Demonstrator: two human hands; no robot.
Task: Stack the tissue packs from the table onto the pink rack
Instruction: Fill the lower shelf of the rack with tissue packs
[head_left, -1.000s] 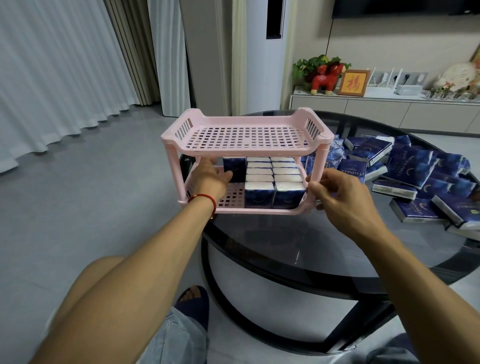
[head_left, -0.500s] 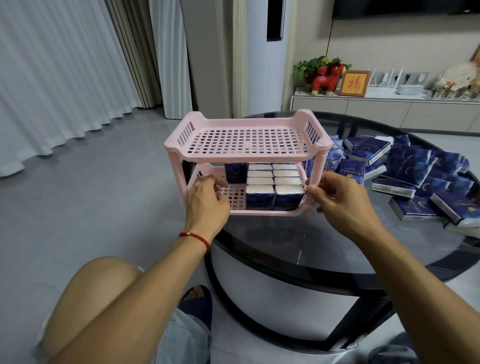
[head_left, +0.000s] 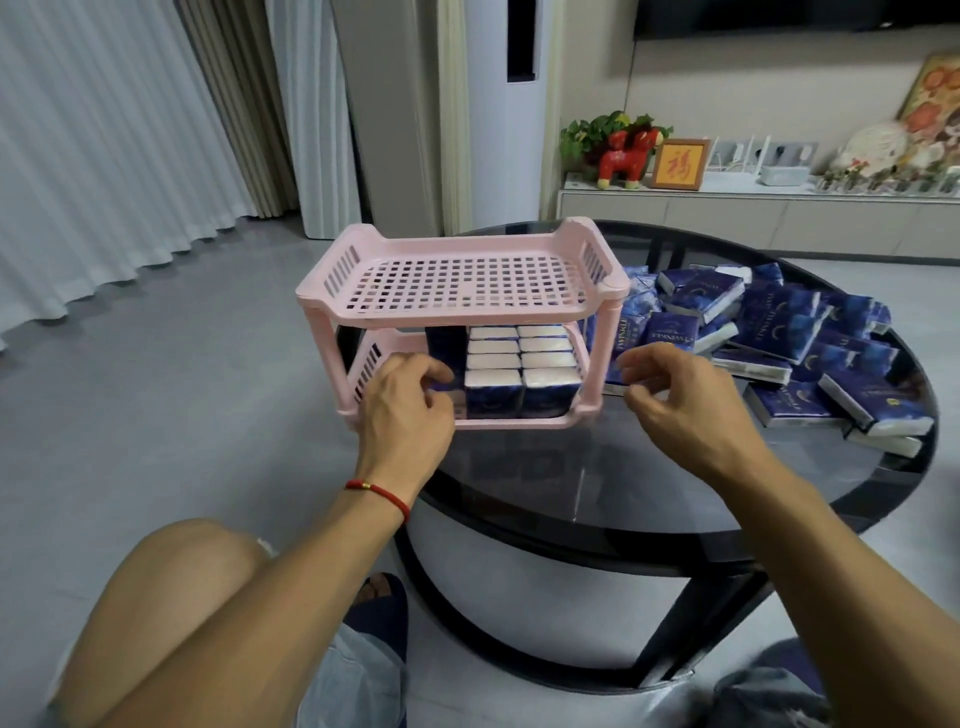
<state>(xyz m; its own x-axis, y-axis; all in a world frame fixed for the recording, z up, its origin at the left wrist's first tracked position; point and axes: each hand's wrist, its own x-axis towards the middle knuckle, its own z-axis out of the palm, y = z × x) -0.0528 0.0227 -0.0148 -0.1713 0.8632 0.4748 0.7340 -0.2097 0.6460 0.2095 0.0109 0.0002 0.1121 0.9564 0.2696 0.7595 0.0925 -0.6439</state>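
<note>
Navy film-wrapped packs (head_left: 779, 332): heaped on glass table (head_left: 675, 467), right of pink rack (head_left: 457, 280); more stood in rows on lower shelf. Probably light, soft, slick; best pinched across broad faces. Left hand (head_left: 402, 410) at rack's front, right hand (head_left: 685, 400) beside it: fingers loosely curled, holding nothing.

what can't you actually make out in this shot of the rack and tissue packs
All from the head view:
- How many packs sit on the lower shelf of the pink rack: the top shelf and the left hand cover part of the stacked packs.
- Whether the left hand touches the rack: its fingers hide the contact.
- How many loose packs are on the glass table: they overlap.
- Small items on the sideboard: blurred.
</note>
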